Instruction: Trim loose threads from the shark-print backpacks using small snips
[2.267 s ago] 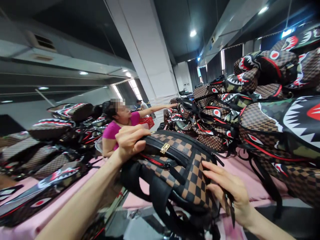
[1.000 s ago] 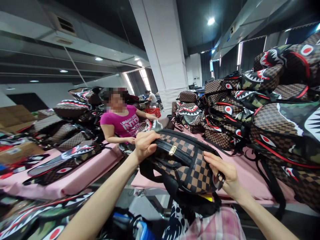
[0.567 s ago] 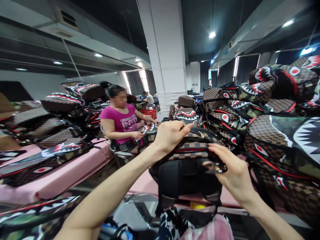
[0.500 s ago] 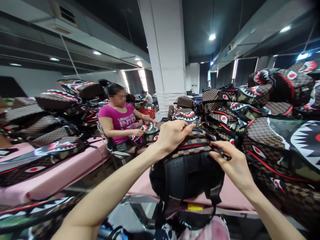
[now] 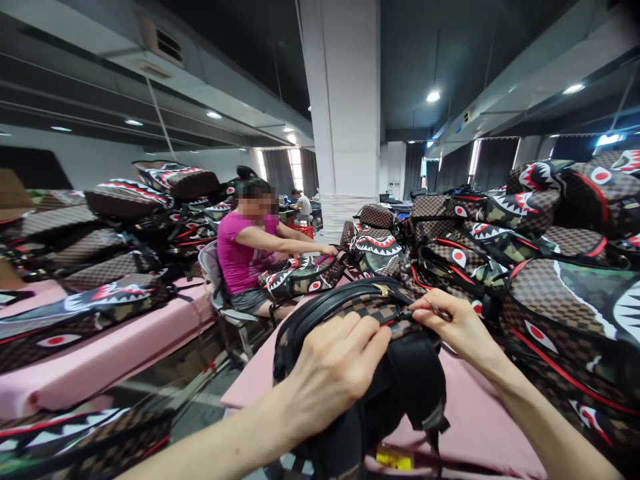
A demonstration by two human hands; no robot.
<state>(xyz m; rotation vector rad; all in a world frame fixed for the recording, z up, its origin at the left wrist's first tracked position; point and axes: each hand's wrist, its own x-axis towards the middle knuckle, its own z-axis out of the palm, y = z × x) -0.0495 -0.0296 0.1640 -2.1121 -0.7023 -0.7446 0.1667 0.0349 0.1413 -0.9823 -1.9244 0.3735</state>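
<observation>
A backpack (image 5: 400, 380) with black back padding and brown checkered fabric lies before me on a pink-covered table. My left hand (image 5: 345, 360) is closed over its near upper edge, the fingers curled onto the checkered panel by a red-trimmed seam. At the right end of that seam, my right hand (image 5: 453, 317) pinches with thumb and forefinger. A small dark thing shows in the right fingers, too small to name. Black straps hang from the backpack's near side.
Shark-mouth backpacks (image 5: 565, 300) are heaped close on my right, and more backpacks (image 5: 115, 293) lie on a pink table (image 5: 130, 353) at left. Across from me a seated person in a pink shirt (image 5: 245, 247) handles another backpack (image 5: 305, 275). A white pillar (image 5: 347, 100) stands behind.
The backpack has tipped and turned, showing more of its checkered top. My left hand has come down and nearer; my right hand stays at the seam's right end. The seated person now reaches further right.
</observation>
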